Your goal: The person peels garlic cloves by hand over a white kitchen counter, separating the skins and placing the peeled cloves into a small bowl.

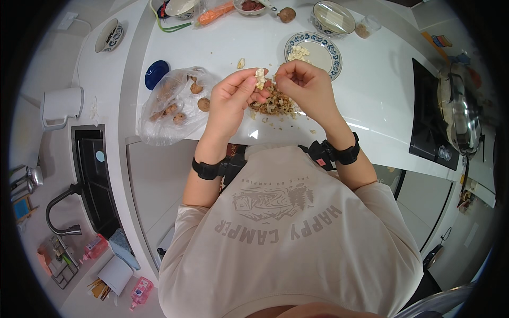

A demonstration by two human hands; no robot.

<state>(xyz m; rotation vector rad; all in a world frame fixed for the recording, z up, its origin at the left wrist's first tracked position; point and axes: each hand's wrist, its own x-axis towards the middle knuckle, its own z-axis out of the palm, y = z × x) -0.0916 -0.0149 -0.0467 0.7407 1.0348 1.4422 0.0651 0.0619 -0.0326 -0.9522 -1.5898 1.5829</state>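
My left hand [234, 93] holds a pale, peeled walnut kernel [260, 78] between thumb and fingers. Close to its right, my right hand [308, 85] has thumb and fingertips pinched together; any tiny bit between them is too small to make out. Under both hands lies a heap of broken brown shells and skins [274, 104] on the white countertop [377, 79]. Just beyond my right hand, a plate with a blue leaf rim [337, 55] bears several pale kernel pieces [298, 53]. A clear plastic bag [159, 133] with whole walnuts [179, 118] rests left of my left hand.
A blue lid or dish [157, 74] lies by the bag. Farther back are a bagged carrot [216, 14], a bowl of dark red food [250, 5], a covered bowl [333, 18] and a small jar [366, 27]. A black hob [427, 119] with a lidded pan [461, 107] stands right; a sink [93, 179] left.
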